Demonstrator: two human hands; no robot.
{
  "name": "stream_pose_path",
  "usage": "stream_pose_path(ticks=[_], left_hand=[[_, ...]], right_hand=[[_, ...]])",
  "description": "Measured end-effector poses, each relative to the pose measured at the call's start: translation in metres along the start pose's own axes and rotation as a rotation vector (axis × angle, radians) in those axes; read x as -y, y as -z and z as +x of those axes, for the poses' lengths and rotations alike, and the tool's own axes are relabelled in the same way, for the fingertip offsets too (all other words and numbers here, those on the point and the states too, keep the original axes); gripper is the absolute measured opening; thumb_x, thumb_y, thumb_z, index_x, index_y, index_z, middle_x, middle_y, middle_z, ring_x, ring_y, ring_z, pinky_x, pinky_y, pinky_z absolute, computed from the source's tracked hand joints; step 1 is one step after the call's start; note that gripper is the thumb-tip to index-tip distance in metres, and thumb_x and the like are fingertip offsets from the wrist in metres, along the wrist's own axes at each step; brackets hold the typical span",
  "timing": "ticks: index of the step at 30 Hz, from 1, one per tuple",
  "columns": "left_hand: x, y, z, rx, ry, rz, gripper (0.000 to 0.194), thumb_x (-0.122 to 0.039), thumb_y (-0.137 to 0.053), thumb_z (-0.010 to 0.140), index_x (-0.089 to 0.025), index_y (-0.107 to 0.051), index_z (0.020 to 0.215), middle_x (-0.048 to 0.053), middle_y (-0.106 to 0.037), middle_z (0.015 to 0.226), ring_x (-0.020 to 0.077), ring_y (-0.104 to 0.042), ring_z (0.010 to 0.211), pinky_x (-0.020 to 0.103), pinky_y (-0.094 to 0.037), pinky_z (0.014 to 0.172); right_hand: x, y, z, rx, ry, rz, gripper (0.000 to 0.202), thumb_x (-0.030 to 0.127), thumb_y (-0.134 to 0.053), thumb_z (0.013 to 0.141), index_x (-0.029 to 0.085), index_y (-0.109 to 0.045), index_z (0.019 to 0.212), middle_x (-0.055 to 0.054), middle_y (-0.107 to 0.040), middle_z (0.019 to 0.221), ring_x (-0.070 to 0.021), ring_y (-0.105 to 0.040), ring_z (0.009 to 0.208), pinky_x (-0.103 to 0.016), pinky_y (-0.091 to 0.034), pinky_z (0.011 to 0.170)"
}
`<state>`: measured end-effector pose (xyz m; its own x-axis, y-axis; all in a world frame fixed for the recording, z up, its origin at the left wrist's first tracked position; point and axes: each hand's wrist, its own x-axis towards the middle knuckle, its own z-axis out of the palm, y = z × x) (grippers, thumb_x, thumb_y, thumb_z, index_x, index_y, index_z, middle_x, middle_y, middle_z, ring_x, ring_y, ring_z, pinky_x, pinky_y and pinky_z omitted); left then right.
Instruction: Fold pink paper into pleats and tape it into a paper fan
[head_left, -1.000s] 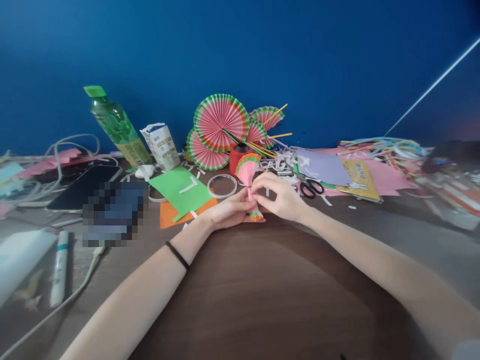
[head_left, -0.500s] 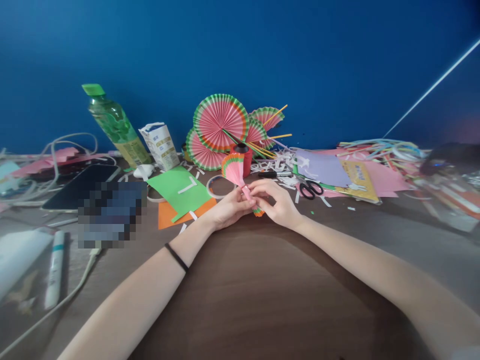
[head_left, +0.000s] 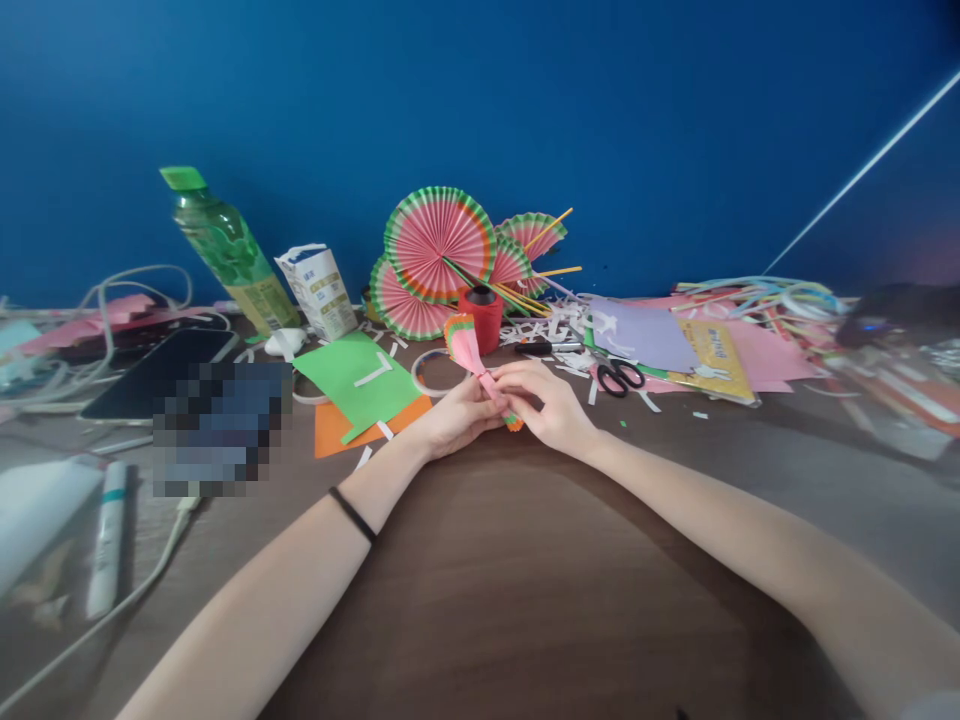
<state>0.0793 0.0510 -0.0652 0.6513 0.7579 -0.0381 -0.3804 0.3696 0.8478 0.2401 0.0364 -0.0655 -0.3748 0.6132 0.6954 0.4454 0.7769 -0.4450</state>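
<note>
A pleated paper fan (head_left: pixel 466 347), pink with a green and orange edge, is pinched at its middle between both hands. My left hand (head_left: pixel 466 415) closes on it from the left, and my right hand (head_left: pixel 547 403) grips it from the right with bent fingers. One end of the fan flares up and away, while the other pokes out below the fingers. Part of its middle is covered by the fingertips. Just behind stands a red cylinder (head_left: pixel 487 322). Finished-looking round paper fans (head_left: pixel 440 240) in pink and green lean at the wall.
Black-handled scissors (head_left: pixel 620 377), a purple sheet (head_left: pixel 641 335) and paper scraps lie to the right. Left are green paper (head_left: pixel 345 380), a tape roll (head_left: pixel 424 375), a milk carton (head_left: pixel 321 292), a green bottle (head_left: pixel 232 255), a tablet (head_left: pixel 157 375) and a marker (head_left: pixel 107 540).
The flared upper end of the paper fan has become narrower, drawn closer together. Both hands stay in nearly the same place, still gripping it.
</note>
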Motion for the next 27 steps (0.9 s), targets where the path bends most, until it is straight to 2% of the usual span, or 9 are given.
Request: stream_pose_path(ticks=[14,19,27], left_hand=[[-0.0004,-0.0009,-0.0010,-0.014,0.014,0.002,0.031,-0.006,-0.071,0.063,-0.015,-0.053,0.086,-0.002,-0.061,0.075,0.0094,-0.059,0.071,0.026,-0.044,0.074],[-0.0018,-0.0023,-0.0008,0.037,0.012,0.005,0.030,-0.007,-0.070,0.065,-0.014,-0.054,0.089,0.002,-0.064,0.081,0.0108,-0.060,0.075,0.026,-0.044,0.075],[-0.0007,0.0006,-0.0005,-0.002,0.014,-0.005,0.030,-0.006,-0.071,0.062,-0.014,-0.052,0.084,-0.002,-0.060,0.073,0.0086,-0.058,0.069,0.025,-0.045,0.072]], right_hand=[[-0.0004,0.0003,-0.0001,0.053,-0.035,0.033,0.012,0.009,-0.049,0.080,0.021,-0.053,0.081,-0.007,-0.060,0.102,-0.0193,-0.054,0.096,-0.038,-0.045,0.084],[-0.0022,0.0007,-0.0004,0.049,-0.024,0.028,0.014,0.011,-0.050,0.081,0.021,-0.055,0.091,-0.007,-0.060,0.102,-0.0194,-0.054,0.098,-0.038,-0.044,0.086],[-0.0024,-0.0008,-0.0001,0.054,0.008,-0.005,0.016,0.011,-0.049,0.083,0.022,-0.056,0.092,-0.007,-0.061,0.103,-0.0197,-0.055,0.098,-0.040,-0.045,0.085]])
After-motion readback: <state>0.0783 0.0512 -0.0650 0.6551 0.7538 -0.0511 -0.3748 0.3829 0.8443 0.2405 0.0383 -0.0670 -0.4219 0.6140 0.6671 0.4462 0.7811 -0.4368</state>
